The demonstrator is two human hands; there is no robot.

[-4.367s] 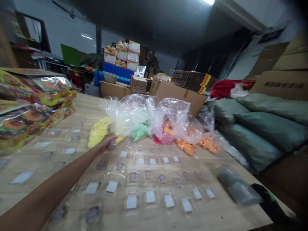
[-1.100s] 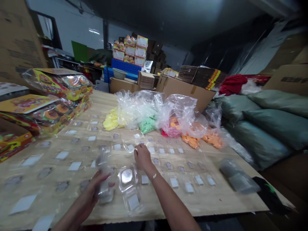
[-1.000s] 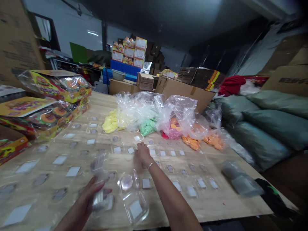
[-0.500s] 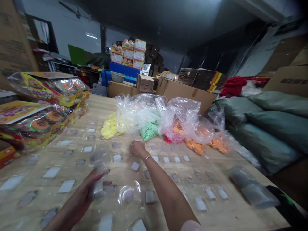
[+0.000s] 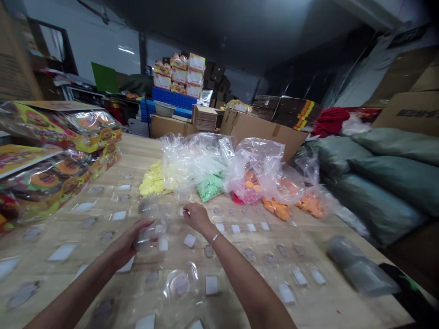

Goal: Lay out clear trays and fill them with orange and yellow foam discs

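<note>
My left hand (image 5: 132, 240) is closed around a stack of clear plastic blister shells (image 5: 149, 228), held just above the table and blurred by motion. To its right, my right hand (image 5: 198, 218) wears a thin bracelet and has its fingers pinched together. At those fingertips is the edge of a faint clear plastic blister shell (image 5: 183, 197), near the yellow and green pieces. Similar shells lie in rows across the wooden table, among them a larger-looking one (image 5: 181, 284) between my forearms. White squares, such as one square (image 5: 190, 240) below my right hand, show among them.
Clear bags spill yellow discs (image 5: 151, 179), green pieces (image 5: 210, 186) and orange pieces (image 5: 277, 208) along the far side. Printed display boxes (image 5: 61, 125) are stacked at left. A grey translucent bundle (image 5: 360, 265) lies at right, beside large green sacks (image 5: 394, 173).
My left hand has moved up and away from me with the stack of shells. My right hand has shifted slightly, its fingertips now at a clear shell. The view has turned a little.
</note>
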